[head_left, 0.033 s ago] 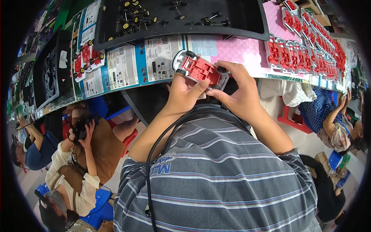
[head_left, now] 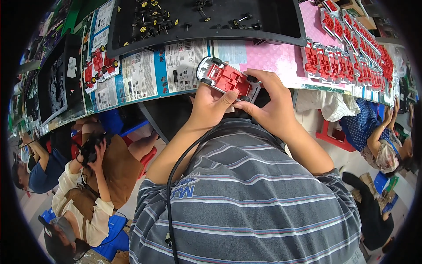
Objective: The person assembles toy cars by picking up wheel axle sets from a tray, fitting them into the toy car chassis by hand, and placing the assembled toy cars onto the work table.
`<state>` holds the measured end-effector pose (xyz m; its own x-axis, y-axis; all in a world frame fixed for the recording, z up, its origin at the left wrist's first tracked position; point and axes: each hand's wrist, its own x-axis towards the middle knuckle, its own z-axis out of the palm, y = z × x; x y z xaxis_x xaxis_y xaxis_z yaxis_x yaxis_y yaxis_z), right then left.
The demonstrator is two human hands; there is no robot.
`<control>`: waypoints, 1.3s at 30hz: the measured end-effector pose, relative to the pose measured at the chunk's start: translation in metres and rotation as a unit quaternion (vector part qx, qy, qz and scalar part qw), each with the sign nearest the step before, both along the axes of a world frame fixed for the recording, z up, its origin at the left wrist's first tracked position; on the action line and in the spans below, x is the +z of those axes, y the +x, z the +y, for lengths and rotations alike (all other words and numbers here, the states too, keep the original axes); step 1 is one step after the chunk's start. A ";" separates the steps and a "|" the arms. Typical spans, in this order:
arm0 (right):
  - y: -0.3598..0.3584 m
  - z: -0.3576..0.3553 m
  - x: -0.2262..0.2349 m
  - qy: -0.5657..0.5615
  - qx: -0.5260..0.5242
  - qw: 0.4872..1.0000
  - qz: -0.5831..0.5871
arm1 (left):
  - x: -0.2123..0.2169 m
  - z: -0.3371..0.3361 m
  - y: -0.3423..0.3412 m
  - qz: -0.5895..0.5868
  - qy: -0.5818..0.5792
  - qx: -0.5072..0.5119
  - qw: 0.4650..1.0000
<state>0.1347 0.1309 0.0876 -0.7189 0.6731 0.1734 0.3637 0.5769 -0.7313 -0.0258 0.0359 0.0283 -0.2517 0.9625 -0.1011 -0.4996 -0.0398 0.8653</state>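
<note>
A toy car (head_left: 228, 80) with a red underside, a silver-grey body and black wheels is held upside down between my two hands, just off the table's near edge. My left hand (head_left: 210, 105) grips its lower left side, thumb lying across the red base. On the other end, my right hand (head_left: 273, 99) has its index finger by a black wheel at the upper right and its thumb at the lower edge. The fingers beneath the car are hidden.
A black tray (head_left: 211, 36) with loose wheel-and-axle sets stands ahead. Rows of red car bases (head_left: 327, 59) lie at the right. More red car parts (head_left: 101, 68) and a dark bin (head_left: 55, 92) are at the left. People sit on both sides; a red stool (head_left: 332, 134) stands at right.
My hands and the toy car stay almost still; my right thumb shifts very slightly. At the left, the seated co-worker's hands and the dark object in them move a little.
</note>
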 end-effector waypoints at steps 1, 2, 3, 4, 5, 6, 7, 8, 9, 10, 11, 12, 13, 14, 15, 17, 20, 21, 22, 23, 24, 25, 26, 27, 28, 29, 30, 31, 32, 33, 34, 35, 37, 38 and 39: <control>-0.001 -0.001 -0.003 0.000 0.001 1.000 0.000 | -0.001 0.000 0.001 0.003 0.000 0.008 1.000; -0.002 -0.002 -0.006 0.016 0.000 1.000 -0.009 | -0.002 0.000 0.000 0.004 0.000 0.010 1.000; -0.002 -0.002 -0.009 0.033 0.000 0.999 -0.019 | -0.004 -0.001 -0.002 0.014 0.004 0.000 1.000; -0.003 -0.003 -0.008 0.032 0.002 0.999 -0.019 | -0.005 -0.002 -0.003 0.025 0.007 -0.009 1.000; -0.003 -0.004 -0.008 0.028 0.006 1.000 -0.013 | -0.005 -0.002 -0.002 0.025 0.007 -0.007 1.000; -0.003 -0.006 -0.007 0.023 0.010 1.000 -0.008 | -0.004 -0.002 0.001 0.006 0.018 0.016 1.000; -0.003 -0.006 -0.004 0.022 0.012 1.000 -0.007 | -0.003 -0.002 0.003 -0.014 0.030 0.038 0.999; -0.003 -0.006 0.001 0.009 0.007 1.000 0.007 | -0.002 -0.003 0.001 -0.013 0.029 0.040 0.999; -0.003 -0.006 0.003 -0.003 0.001 1.000 0.021 | 0.001 -0.003 0.000 -0.016 0.029 0.027 0.999; -0.003 -0.006 0.003 -0.004 0.002 1.000 0.021 | 0.003 -0.003 -0.001 -0.018 0.029 0.014 0.999; -0.002 -0.005 0.002 0.001 0.004 1.000 0.022 | 0.002 -0.004 0.000 -0.017 0.029 0.014 0.999; -0.002 -0.004 0.001 0.006 0.006 1.000 0.022 | 0.001 -0.003 0.001 -0.017 0.028 0.024 0.999; -0.001 -0.003 0.001 0.008 0.005 1.000 0.022 | 0.000 -0.003 0.001 -0.017 0.027 0.034 0.999; -0.001 -0.003 0.002 0.010 0.009 1.000 0.019 | -0.001 -0.003 0.002 -0.016 0.029 0.033 0.999; 0.000 -0.001 0.002 0.013 0.014 1.000 0.016 | -0.001 -0.003 0.002 -0.013 0.019 0.032 0.999; 0.001 0.002 0.007 0.008 0.002 1.000 0.023 | 0.001 -0.004 0.001 0.009 -0.008 0.017 1.000; 0.001 0.005 0.015 0.015 -0.005 0.999 0.029 | 0.003 -0.003 0.003 0.019 0.003 0.025 0.999; 0.001 0.006 0.015 0.019 0.002 0.999 0.035 | 0.003 -0.003 0.003 0.019 0.003 0.025 1.000; 0.002 0.007 0.016 0.024 0.008 0.999 0.040 | 0.002 -0.003 0.003 0.020 0.011 0.023 0.999; 0.002 0.007 0.018 0.023 0.009 0.999 0.039 | 0.001 -0.003 0.004 0.021 0.019 0.021 0.999; 0.002 0.008 0.020 0.006 0.004 0.999 0.045 | 0.001 -0.003 0.003 0.020 0.019 0.022 0.999; 0.002 0.008 0.021 -0.011 -0.001 0.999 0.050 | 0.002 -0.003 0.003 0.017 0.022 0.021 0.999; 0.003 0.009 0.021 -0.012 0.001 0.999 0.049 | 0.002 -0.004 0.003 0.015 0.026 0.020 0.999; 0.004 0.010 0.021 -0.011 -0.003 0.998 0.054 | 0.002 -0.004 0.002 0.015 0.026 0.020 0.999; 0.005 0.011 0.021 -0.009 -0.007 0.998 0.059 | 0.002 -0.005 0.002 0.015 0.021 0.016 1.000; 0.003 0.010 0.021 -0.009 -0.007 0.998 0.059 | 0.002 -0.005 0.001 0.014 0.016 0.011 1.000; 0.001 0.008 0.020 -0.015 0.005 0.999 0.050 | 0.003 -0.005 0.002 0.014 0.016 0.011 1.000; 0.000 0.007 0.019 -0.020 0.016 0.999 0.042 | 0.004 -0.005 0.003 0.001 0.021 0.022 1.000; -0.001 0.005 0.013 0.006 0.026 0.999 0.025 | 0.004 -0.005 0.004 -0.013 0.027 0.033 0.999; -0.002 0.003 0.011 0.006 0.025 0.999 0.024 | 0.003 -0.005 0.003 -0.013 0.026 0.033 0.999; -0.003 0.001 0.010 0.005 0.027 0.999 0.017 | 0.002 -0.006 0.003 -0.010 0.027 0.025 0.999; -0.003 0.000 0.009 0.004 0.028 1.000 0.011 | 0.001 -0.006 0.002 -0.007 0.027 0.018 0.999; -0.002 0.000 0.007 -0.008 0.028 1.000 -0.004 | -0.001 -0.006 0.005 -0.009 0.027 0.032 0.999; -0.002 -0.001 0.006 -0.017 0.028 0.999 -0.018 | -0.001 -0.006 0.006 -0.010 0.029 0.046 0.998; -0.002 0.000 0.006 -0.017 0.027 0.999 -0.018 | -0.002 -0.007 0.005 -0.010 0.029 0.046 0.998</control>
